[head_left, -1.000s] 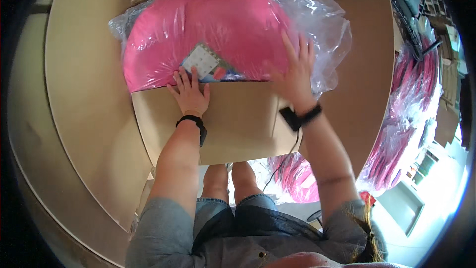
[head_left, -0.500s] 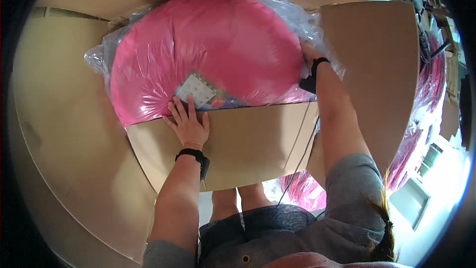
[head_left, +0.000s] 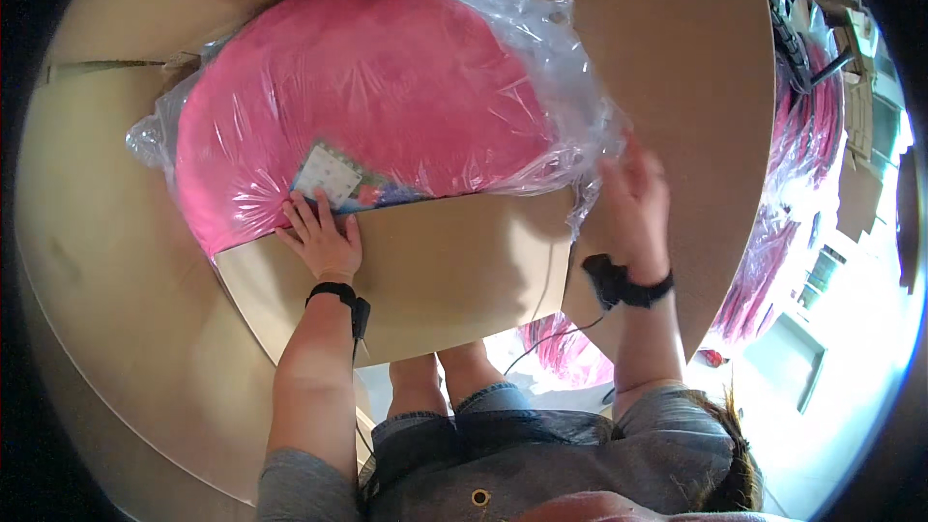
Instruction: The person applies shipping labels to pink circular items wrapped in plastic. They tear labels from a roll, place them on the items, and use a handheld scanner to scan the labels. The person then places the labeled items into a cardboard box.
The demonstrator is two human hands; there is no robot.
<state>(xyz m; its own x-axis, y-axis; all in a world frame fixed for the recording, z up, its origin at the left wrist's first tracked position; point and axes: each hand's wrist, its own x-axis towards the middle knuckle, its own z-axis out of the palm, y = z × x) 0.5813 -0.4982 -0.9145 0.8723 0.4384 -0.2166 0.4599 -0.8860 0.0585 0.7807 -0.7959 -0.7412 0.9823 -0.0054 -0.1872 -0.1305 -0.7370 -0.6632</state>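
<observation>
A large round pink item (head_left: 367,87) in a clear plastic bag (head_left: 541,39) fills the cardboard box, bulging above its near edge. My left hand (head_left: 329,245) lies flat with fingers spread, its palm on the near cardboard flap (head_left: 454,251) and its fingertips at the pink item's lower edge. Just beyond those fingertips is a pale printed card (head_left: 329,174) under the plastic. My right hand (head_left: 635,203) is raised at the bag's loose right end, over the right cardboard flap (head_left: 677,87). Motion smears its fingers, so any grip on the plastic cannot be made out.
Tall cardboard flaps stand at the left (head_left: 106,232) and far side. More pink plastic-wrapped bundles (head_left: 793,184) are stacked beyond the right flap, and another pink bundle (head_left: 570,348) lies below the near flap. A thin dark cable (head_left: 551,335) hangs from my right wristband (head_left: 628,285).
My right hand has come out from beside the pink item toward me, and the clear plastic at that side now spreads out wider. My left hand stays pressed on the near flap.
</observation>
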